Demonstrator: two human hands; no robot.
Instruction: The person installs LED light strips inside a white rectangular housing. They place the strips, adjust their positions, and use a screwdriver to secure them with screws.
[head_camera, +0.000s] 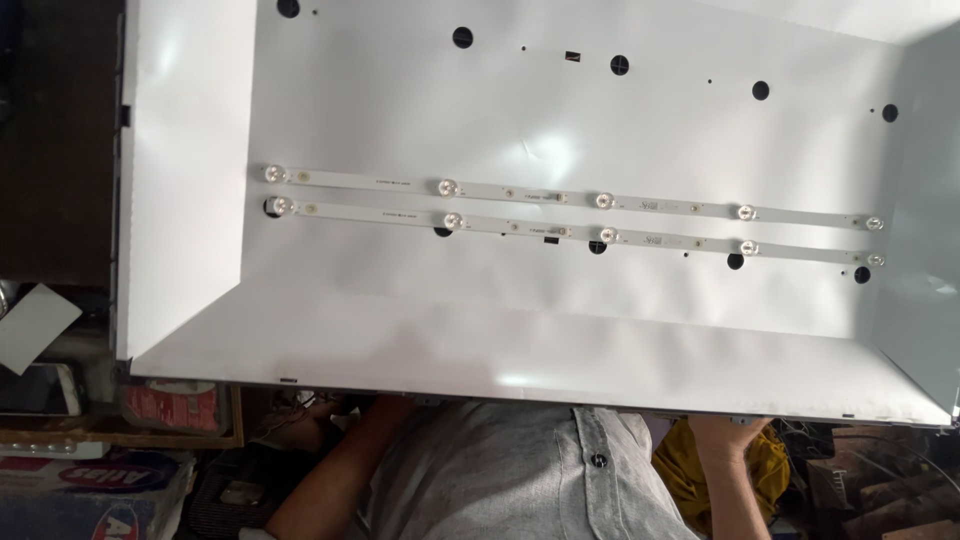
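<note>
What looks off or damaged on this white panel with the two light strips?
Nothing is plainly broken. The two LED strips run parallel across the white reflector sheet, lenses in place. The sheet shows a small crease mark above the strips. Only one hand shows, at the panel's near edge.

support: white reflector tray (400, 330) | on it: two LED strips (560, 195), side by side, left-right | under tray: apparently cluttered bench, mostly hidden

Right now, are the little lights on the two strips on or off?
Cannot tell for sure. The lenses on the strips in the white tray look bright, but that may be reflected room light.
</note>
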